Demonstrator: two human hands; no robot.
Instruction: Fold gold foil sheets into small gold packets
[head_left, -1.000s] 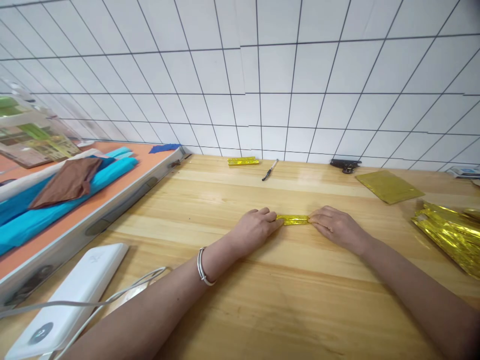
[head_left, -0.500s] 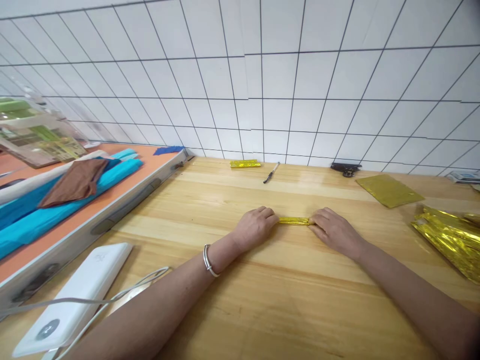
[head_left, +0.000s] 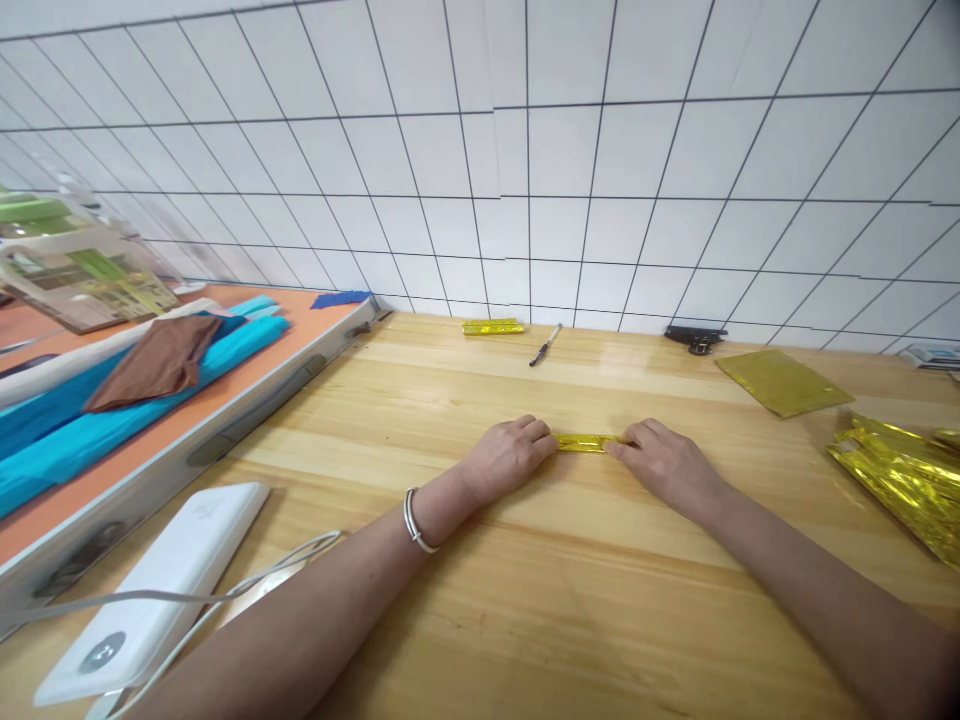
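A narrow folded strip of shiny gold foil (head_left: pixel 582 443) lies across the middle of the wooden table (head_left: pixel 465 620). Its left end is pinched under the fingers of my left hand (head_left: pixel 511 455), which has a silver bangle at the wrist. My right hand (head_left: pixel 664 462) grips the other end, its thumb pressed on the foil. Both hands rest low on the wood, and their fingertips hide the strip's ends. A second folded gold strip (head_left: pixel 493 327) lies near the wall, with a pen (head_left: pixel 545 345) to its right.
At right are a flat gold sheet (head_left: pixel 784 382), crinkled gold foil (head_left: pixel 900 480) and a black clip (head_left: pixel 696 338). On the left stand a white power bank (head_left: pixel 154 590) with cables, blue rolls (head_left: pixel 247 355), brown material (head_left: pixel 157 362) and a clear green-lidded container (head_left: pixel 82 265).
My right thumb and fingers have shifted slightly left along the strip, and less of the strip shows between my hands. The view has moved a little.
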